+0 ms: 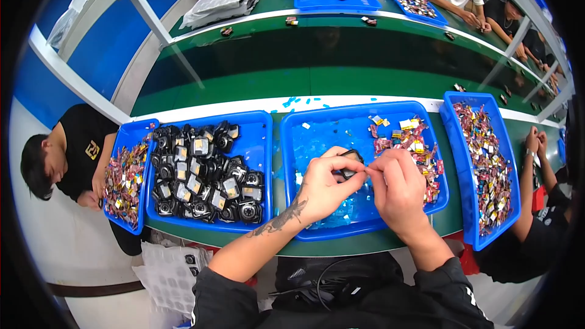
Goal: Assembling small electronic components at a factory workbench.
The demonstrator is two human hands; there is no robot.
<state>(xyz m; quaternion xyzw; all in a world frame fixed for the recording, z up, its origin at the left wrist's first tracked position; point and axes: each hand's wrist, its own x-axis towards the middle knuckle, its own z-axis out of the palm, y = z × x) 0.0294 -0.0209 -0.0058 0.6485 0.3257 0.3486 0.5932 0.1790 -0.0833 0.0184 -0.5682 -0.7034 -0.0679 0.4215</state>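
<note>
Over the middle blue tray (pixel 290 164), my left hand (pixel 323 186) is closed around a small black part (pixel 352 157), mostly hidden by its fingers. My right hand (pixel 399 189) meets it there, thumb and forefinger pinched at the left fingertips. What the right fingers hold, if anything, is too small to make out. Small red, silver and yellow parts (pixel 414 137) are heaped on the tray's right side, beside my right hand. Blue film-like pieces (pixel 332 216) cover much of its left and lower floor.
Left of this tray, another blue tray (pixel 261 137) holds several black camera-like units (pixel 198 176). Trays of small red and silver parts stand at the far left (pixel 126 183) and right (pixel 484 164). A green conveyor belt (pixel 256 82) runs beyond a white ledge (pixel 213 113). Co-workers sit around.
</note>
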